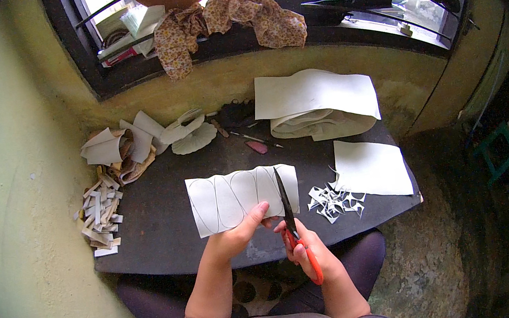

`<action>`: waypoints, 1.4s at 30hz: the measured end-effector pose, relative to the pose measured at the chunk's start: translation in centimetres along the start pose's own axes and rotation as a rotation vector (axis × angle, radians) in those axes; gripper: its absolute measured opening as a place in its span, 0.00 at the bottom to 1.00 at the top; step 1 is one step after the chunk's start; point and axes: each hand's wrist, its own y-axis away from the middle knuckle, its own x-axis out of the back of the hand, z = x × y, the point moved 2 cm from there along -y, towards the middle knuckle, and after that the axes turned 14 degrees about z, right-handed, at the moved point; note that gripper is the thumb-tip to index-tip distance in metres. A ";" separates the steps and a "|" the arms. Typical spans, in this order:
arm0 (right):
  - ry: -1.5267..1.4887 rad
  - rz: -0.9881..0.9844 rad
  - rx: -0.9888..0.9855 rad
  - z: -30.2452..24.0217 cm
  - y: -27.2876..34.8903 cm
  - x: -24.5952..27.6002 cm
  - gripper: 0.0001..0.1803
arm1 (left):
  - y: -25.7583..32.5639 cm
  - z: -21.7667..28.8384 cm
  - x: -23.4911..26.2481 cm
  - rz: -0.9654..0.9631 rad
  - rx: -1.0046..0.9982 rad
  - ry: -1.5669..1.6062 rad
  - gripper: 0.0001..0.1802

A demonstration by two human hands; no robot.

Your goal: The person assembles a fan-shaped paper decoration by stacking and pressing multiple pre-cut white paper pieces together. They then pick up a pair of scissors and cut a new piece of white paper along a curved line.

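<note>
My left hand [238, 233] is closed on a white sheet [228, 194] marked with several drawn curved outlines, its thumb on top near the lower edge. In my right hand [308, 247] is a pair of scissors [285, 201] with orange-red handles and dark blades. The blades point away from me and lie across the right part of the sheet, close to its right end. Whether they are cutting into it, I cannot tell. Small curved white offcuts [336, 202] lie in a heap to the right of the sheet.
The dark table [174, 231] carries a plain white sheet [373, 168], a folded white stack [318, 102], round scalloped pieces [190, 132], a pen-like tool [255, 138], rolled sheets [112, 145] and a pile of short strips [102, 211]. Behind it, patterned cloth [236, 20] hangs at the barred window.
</note>
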 end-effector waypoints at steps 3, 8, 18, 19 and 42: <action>-0.011 0.001 0.002 -0.1 0.0 -0.2 0.34 | 0.0 0.0 0.1 -0.005 -0.007 0.014 0.12; 0.004 0.017 0.015 -0.1 0.0 -0.1 0.35 | 0.1 -0.1 0.0 -0.007 0.022 0.020 0.12; 0.033 0.017 0.001 -0.3 -0.1 -0.1 0.33 | 0.0 0.3 0.2 0.009 0.019 0.018 0.13; 0.044 0.022 0.006 -0.2 -0.1 0.0 0.33 | -0.1 0.2 0.3 0.004 0.017 0.018 0.13; 0.047 -0.022 -0.032 0.2 -0.1 -0.2 0.30 | 0.1 -0.6 0.7 -0.039 0.108 -0.056 0.09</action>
